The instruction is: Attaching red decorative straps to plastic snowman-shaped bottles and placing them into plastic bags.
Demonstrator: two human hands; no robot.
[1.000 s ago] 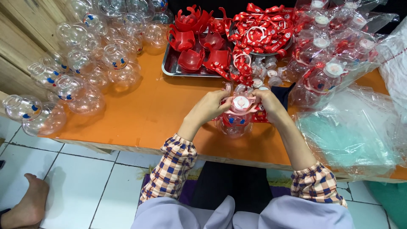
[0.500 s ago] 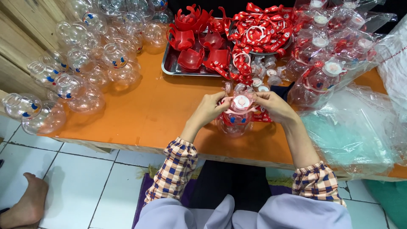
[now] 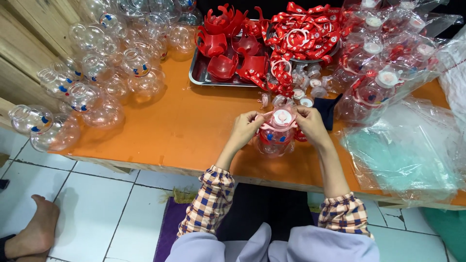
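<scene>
A clear round plastic bottle [image 3: 275, 140] with a white cap and a pink-red strap at its neck stands on the orange table [image 3: 184, 126], right in front of me. My left hand [image 3: 246, 128] grips the strap on the bottle's left side. My right hand [image 3: 310, 125] grips it on the right side. Both hands press close around the bottle's neck.
Many empty clear bottles [image 3: 104, 63] lie heaped at the table's left. A metal tray [image 3: 200, 73] holds red plastic parts and red straps [image 3: 303, 36]. Finished bottles in clear bags [image 3: 383, 63] crowd the right. Loose plastic bags [image 3: 403, 155] cover the right edge. Another person's bare foot [image 3: 31, 233] rests on the tiled floor.
My hands stay on the bottle, shifting slightly around its neck. The foot on the floor has moved a little to the right.
</scene>
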